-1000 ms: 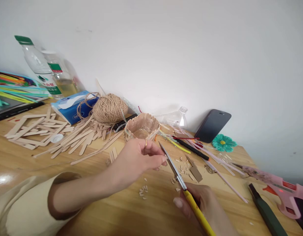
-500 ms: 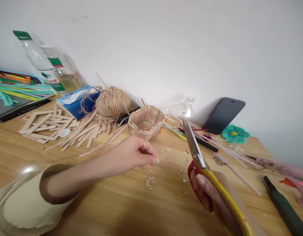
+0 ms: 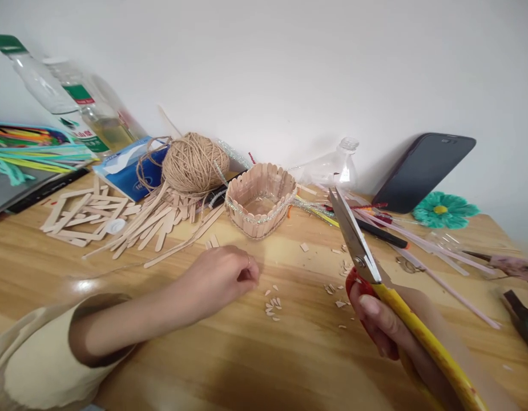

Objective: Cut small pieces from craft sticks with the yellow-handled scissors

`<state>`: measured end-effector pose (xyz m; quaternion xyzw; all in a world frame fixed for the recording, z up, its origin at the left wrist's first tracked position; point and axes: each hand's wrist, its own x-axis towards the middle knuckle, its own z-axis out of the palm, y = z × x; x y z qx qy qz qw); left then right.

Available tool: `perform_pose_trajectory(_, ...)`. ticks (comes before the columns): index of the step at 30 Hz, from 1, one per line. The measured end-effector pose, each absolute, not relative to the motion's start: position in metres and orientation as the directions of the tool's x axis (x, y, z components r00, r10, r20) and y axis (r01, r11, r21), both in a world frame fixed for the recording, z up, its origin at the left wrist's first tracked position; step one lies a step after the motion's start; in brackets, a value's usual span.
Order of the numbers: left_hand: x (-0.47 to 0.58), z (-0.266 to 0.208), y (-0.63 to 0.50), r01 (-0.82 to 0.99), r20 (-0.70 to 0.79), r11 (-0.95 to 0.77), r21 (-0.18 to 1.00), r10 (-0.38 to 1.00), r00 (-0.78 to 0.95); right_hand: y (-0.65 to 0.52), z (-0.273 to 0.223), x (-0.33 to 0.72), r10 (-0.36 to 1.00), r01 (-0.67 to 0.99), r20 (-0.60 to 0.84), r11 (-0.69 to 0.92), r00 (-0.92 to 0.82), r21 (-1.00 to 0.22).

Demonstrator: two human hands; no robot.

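Note:
My left hand (image 3: 229,277) hovers low over the table in front of the basket, fingers curled together. Whatever they may hold is hidden. Just beyond its knuckles lie short stick pieces (image 3: 212,242). To its right is a little group of cut wood chips (image 3: 272,306). My right hand (image 3: 379,319) grips scissors (image 3: 353,240) with yellow and red handles, blades pointing up and slightly apart. Behind both hands stands a small basket (image 3: 261,220) of upright craft sticks, with silvery pipe cleaner round its outside.
Loose craft sticks (image 3: 161,225), a twine ball (image 3: 195,162) and a blue tissue pack (image 3: 137,177) lie left. Bottles (image 3: 81,114) stand behind them. On the right are a leaning phone (image 3: 422,171), a teal fluffy flower (image 3: 446,210), pink pipe cleaners (image 3: 452,291) and more chips (image 3: 332,289).
My left hand has drawn back left from the chips, fingers curling in. The chip at its fingertips no longer shows; one more lies near the little group. The view has shifted; the scissors remain held.

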<state>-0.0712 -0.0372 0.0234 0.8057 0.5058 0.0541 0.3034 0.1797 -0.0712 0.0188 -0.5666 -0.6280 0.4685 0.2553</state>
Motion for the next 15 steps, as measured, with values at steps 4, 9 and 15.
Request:
perform_pose_trajectory(4, -0.072, 0.023, -0.033, 0.697, -0.13, -0.445, 0.563, 0.785, 0.606, -0.074, 0.028, 0.176, 0.958, 0.552, -0.237, -0.111, -0.162, -0.826)
perform_pose_trajectory(9, -0.069, 0.016, -0.027, 0.605, -0.107, -0.571, 0.555, 0.673, 0.732, -0.072, 0.037, 0.171, 0.972, 0.601, -0.196, -0.081, -0.128, -0.795)
perform_pose_trajectory(15, -0.064, 0.013, -0.024, 0.618, -0.123, -0.581, 0.53, 0.669, 0.733, -0.069, 0.039, 0.171, 0.974, 0.603, -0.204, -0.106, -0.096, -0.791)
